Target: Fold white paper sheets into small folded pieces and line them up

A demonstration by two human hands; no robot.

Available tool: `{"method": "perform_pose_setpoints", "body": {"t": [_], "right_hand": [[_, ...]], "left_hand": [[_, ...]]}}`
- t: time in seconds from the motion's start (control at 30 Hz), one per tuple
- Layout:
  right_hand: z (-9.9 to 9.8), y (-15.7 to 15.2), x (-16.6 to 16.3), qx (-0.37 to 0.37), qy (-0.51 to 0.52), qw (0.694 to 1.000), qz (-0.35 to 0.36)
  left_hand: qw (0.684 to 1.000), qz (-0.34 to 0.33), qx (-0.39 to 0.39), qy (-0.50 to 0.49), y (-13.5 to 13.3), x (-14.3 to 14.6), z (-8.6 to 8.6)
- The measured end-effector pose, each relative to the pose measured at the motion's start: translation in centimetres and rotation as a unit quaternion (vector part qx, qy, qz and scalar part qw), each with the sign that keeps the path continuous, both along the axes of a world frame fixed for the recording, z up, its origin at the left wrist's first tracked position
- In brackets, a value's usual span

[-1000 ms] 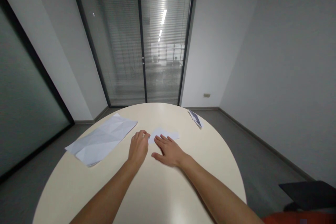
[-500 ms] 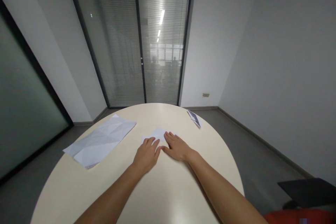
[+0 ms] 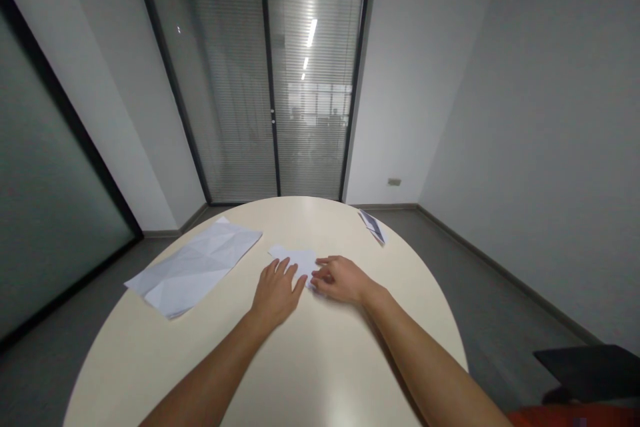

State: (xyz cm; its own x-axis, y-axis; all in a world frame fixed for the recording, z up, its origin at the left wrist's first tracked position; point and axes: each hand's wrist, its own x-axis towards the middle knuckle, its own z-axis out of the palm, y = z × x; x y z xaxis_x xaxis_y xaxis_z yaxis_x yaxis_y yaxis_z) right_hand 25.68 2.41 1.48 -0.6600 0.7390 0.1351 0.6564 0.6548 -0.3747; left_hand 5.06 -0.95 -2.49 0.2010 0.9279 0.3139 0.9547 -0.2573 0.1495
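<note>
A small folded white paper (image 3: 294, 257) lies on the round cream table (image 3: 310, 360), just beyond my hands. My left hand (image 3: 277, 291) rests flat on its near part with the fingers stretched out. To the right, my right hand (image 3: 341, 278) has its fingers curled and pinches the paper's right edge with thumb and fingertips. Both forearms reach in from the bottom of the view.
A stack of creased white sheets (image 3: 194, 267) lies at the table's left edge. A small folded printed paper (image 3: 373, 225) sits at the far right edge. A dark chair part (image 3: 590, 368) shows at the lower right. Glass doors with blinds (image 3: 265, 80) stand behind the table.
My right hand went from lying flat on the paper to pinching its right edge, folding that side inward. My left hand moved from curled at the paper's left end to flat on it.
</note>
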Motion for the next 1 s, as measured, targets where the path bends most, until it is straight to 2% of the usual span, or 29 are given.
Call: {"method": "perform_pose_setpoints", "body": {"t": [0.23,0.5,0.77,1.0], "right_hand": [[-0.6,-0.3,0.0,-0.054,0.047,0.995,0.071],[-2.9,2.0,1.4,0.009,0.102,0.995,0.002],[-3.2,2.0,1.5,0.037,0.106,0.993,0.046],[-2.2,1.4,0.4,0.069,0.096,0.988,0.098]], "left_hand": [[0.997,-0.071,-0.019,-0.037,0.6,-0.5,-0.1],[0.987,-0.147,-0.040,-0.046,0.8,-1.3,0.0],[0.988,-0.149,-0.022,-0.045,-0.1,-0.9,0.5],[0.989,-0.142,0.002,-0.032,-0.1,-0.4,0.7]]}}
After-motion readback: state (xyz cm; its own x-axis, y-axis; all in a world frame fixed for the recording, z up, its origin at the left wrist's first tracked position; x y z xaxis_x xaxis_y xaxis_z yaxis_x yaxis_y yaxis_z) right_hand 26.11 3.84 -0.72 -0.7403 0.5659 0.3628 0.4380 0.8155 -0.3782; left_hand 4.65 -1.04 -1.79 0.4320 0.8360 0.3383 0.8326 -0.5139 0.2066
